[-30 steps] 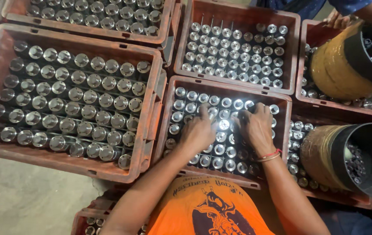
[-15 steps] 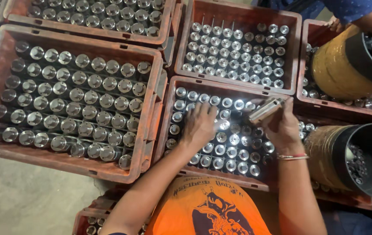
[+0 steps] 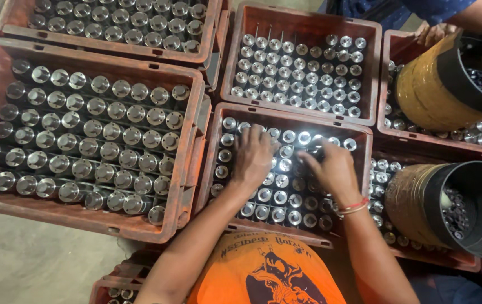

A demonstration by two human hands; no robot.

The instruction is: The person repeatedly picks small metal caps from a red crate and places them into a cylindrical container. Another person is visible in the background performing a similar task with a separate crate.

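Note:
A red plastic crate (image 3: 294,111) in front of me holds rows of upright shiny metal cylinder parts (image 3: 277,197). My left hand (image 3: 255,156) lies on the parts near the crate's upper left, fingers spread over their tops. My right hand (image 3: 331,169), with a red band at the wrist, is low in the crate's right half, its fingers curled around one metal part (image 3: 314,152) among the rows. My orange shirt (image 3: 269,270) fills the bottom of the view.
More red crates of the same parts surround this one: a big crate at left (image 3: 105,56) and another behind (image 3: 308,22). Two round black-and-yellow bins (image 3: 421,90) (image 3: 410,197) lie on crates at right. Another person's hand (image 3: 435,32) touches the upper bin.
Half a second ago my right hand held a metal part lifted above the rows; it has come back down into the crate. My left hand has stayed on the parts.

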